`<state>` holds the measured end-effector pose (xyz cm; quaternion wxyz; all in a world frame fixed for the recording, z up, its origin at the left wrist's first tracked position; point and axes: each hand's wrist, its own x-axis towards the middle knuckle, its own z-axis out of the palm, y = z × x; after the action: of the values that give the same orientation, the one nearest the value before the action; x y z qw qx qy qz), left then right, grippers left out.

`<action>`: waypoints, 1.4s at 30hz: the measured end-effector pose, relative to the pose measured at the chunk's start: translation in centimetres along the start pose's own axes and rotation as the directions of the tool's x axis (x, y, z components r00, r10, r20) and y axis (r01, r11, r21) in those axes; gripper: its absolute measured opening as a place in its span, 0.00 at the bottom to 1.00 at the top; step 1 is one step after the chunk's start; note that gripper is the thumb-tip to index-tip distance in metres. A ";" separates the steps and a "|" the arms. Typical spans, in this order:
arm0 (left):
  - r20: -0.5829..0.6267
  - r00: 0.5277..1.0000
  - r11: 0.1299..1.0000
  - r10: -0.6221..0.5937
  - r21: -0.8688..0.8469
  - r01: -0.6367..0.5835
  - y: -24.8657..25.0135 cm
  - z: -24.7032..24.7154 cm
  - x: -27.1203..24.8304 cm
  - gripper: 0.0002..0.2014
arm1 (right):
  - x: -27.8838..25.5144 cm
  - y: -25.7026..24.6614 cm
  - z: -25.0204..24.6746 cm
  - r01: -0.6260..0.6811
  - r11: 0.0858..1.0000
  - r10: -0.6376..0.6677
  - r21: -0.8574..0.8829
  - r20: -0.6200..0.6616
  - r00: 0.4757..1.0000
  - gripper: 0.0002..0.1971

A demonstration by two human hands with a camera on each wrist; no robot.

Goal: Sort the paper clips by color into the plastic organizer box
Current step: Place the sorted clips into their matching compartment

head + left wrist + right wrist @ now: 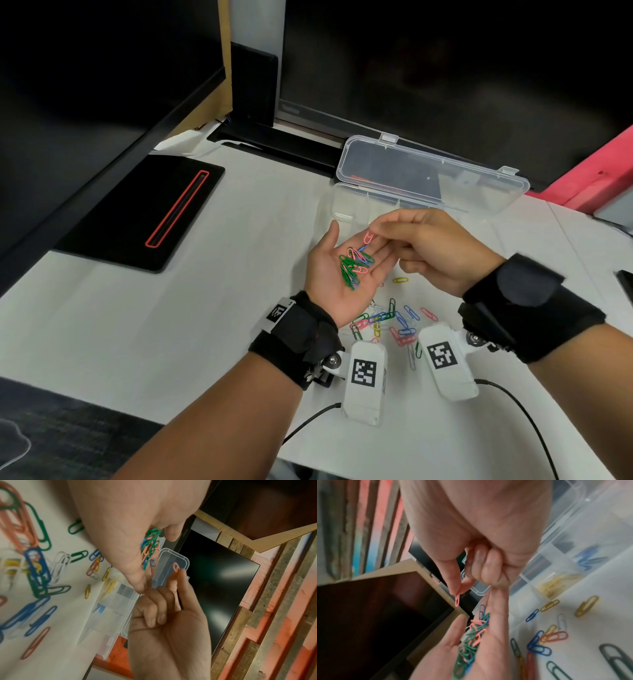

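My left hand (342,270) lies palm up above the table, its fingers straight, carrying a small heap of green, pink and blue paper clips (354,265). Over its fingertips my right hand (421,246) pinches one pink paper clip (368,237) between thumb and forefinger; the same pink clip (457,600) hangs from the fingertips in the right wrist view. Behind both hands stands the clear plastic organizer box (359,202) with its lid (428,171) open. Yellow clips (556,585) and blue clips (589,559) lie in separate compartments. More loose clips (394,322) are scattered on the white table below my wrists.
A black pad with a red outlined slot (144,212) lies at the left. A dark monitor (445,68) stands behind the box, and a second screen (85,68) at the far left. Cables (513,397) run from the wrist cameras across the near table edge.
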<state>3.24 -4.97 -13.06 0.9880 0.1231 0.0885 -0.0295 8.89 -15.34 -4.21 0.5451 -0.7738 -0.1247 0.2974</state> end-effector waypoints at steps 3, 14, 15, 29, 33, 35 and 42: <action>-0.013 1.000 1.000 0.001 -0.002 -0.001 0.0 -0.1 0.1 0.30 | -0.1 0.0 -0.4 -0.026 0.989 0.021 0.143 0.035 0.999 0.06; -0.017 1.000 1.000 0.004 0.016 -0.004 0.1 -0.2 0.0 0.34 | 0.6 0.2 -1.0 -0.162 0.819 0.136 0.551 0.088 0.987 0.11; -0.008 1.000 1.000 -0.001 0.023 0.001 0.1 -0.2 0.0 0.35 | 0.6 -0.1 -0.7 -0.164 0.880 0.150 0.446 0.066 0.987 0.13; 0.092 0.996 1.000 -0.013 -0.020 0.014 0.0 -0.3 0.1 0.38 | 0.0 0.1 1.0 0.145 0.927 -0.191 -0.346 -0.100 0.977 0.07; 0.052 0.998 1.000 -0.021 0.006 0.021 0.1 -0.4 0.2 0.40 | 0.1 -0.2 -0.3 -0.075 0.909 0.055 0.411 0.060 0.997 0.09; 0.034 0.999 1.000 -0.015 -0.012 0.016 0.1 -0.3 0.2 0.41 | 0.3 -0.2 -0.8 -0.134 0.805 0.075 0.578 0.125 0.989 0.08; 0.028 0.999 1.000 -0.017 -0.021 0.018 0.1 -0.3 0.3 0.38 | 0.3 -0.9 0.2 -0.072 0.982 0.080 0.177 -0.041 0.996 0.20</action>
<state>3.47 -4.82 -13.41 0.9901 0.1115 0.0761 -0.0388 9.09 -14.72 -3.55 0.6020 -0.7341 -0.0553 0.3093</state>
